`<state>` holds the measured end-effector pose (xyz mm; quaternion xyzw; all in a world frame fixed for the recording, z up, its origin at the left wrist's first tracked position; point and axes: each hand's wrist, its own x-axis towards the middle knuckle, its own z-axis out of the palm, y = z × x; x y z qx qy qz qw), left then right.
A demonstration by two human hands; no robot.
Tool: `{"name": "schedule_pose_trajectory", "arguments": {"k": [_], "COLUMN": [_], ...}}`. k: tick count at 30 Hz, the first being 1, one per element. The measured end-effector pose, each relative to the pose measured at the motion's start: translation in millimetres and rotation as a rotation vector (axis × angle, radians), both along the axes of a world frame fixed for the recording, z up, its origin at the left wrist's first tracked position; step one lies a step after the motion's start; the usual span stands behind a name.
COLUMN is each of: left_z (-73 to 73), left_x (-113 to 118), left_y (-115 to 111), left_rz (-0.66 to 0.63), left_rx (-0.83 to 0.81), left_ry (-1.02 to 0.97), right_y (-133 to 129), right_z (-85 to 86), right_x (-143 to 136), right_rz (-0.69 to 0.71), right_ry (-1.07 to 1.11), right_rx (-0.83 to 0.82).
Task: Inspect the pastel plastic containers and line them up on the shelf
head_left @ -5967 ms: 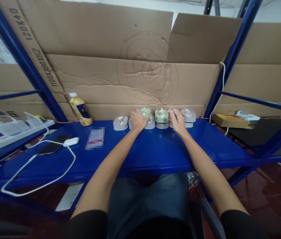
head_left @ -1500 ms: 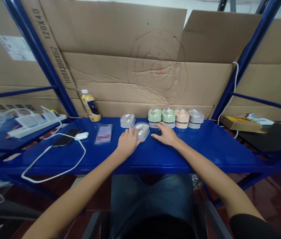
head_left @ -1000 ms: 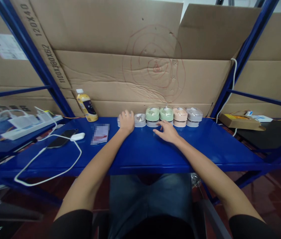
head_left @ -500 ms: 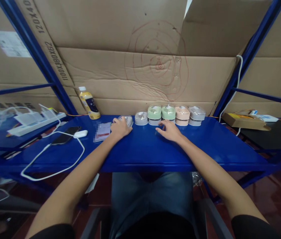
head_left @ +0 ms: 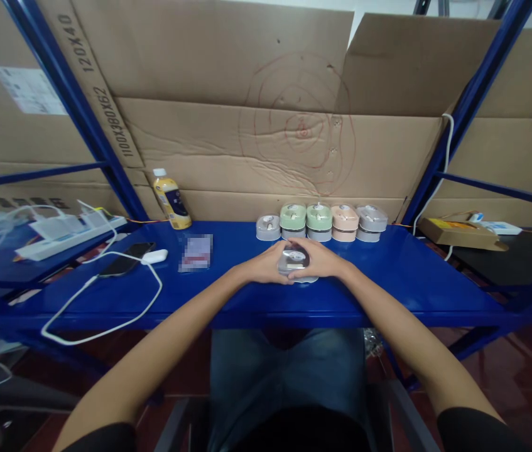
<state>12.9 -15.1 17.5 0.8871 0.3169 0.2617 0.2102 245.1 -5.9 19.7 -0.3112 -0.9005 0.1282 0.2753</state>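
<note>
A small grey plastic box with a clear lid [head_left: 296,257] sits on the blue tabletop in front of me. My left hand [head_left: 266,263] wraps round its left side, and my right hand [head_left: 325,258] is closed round its right side. The fingers of both hands hide part of the box. Just behind them stands a row of similar small boxes: a low grey box [head_left: 268,227] at the left end, green boxes [head_left: 293,217] stacked on others in the middle, then a peach stack [head_left: 345,220] and a grey stack [head_left: 372,220].
To the left lie a card in a clear sleeve [head_left: 196,253], a phone [head_left: 127,258] and a looping white cable [head_left: 159,285]. A yellow bottle [head_left: 172,199] stands by the cardboard wall. A power strip [head_left: 70,237] is farther left, a cardboard box [head_left: 463,233] to the right.
My left hand has brought the grey box from the left end of the row to the middle front. My right hand has come down and left and now holds it too.
</note>
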Motion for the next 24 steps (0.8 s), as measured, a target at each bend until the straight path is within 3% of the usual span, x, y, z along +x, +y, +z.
{"name": "schedule_pose_trajectory", "arguments": {"k": [6,10,15,18,21,24], "left_z": [-20.9,-31.6,-29.4,-27.0,-25.2,-22.1], "left_x": [12,8,1,0,-3,-10], "left_y": [26,24,16,14,18,26], "left_rz": [0.067,0.130,0.078,0.091,0.136,0.263], "left_rx": [-0.092,0.046,0.183,0.185,0.167,0.173], "left_ry": [-0.192,-0.134,0.017,0.042,-0.010,-0.139], "right_y": [10,19,34,40,43,43], "right_z": [5.1,8.7,10.1,9.0,7.3,7.9], "right_x": [13,34,61,66,66,65], "right_rz": [-0.098,-0.176,-0.369,-0.404,-0.401,-0.402], "right_ry": [0.016,0.107,0.304,0.352,0.353,0.356], "right_rx": [-0.061,-0.135,-0.177,-0.174,-0.161,-0.128]}}
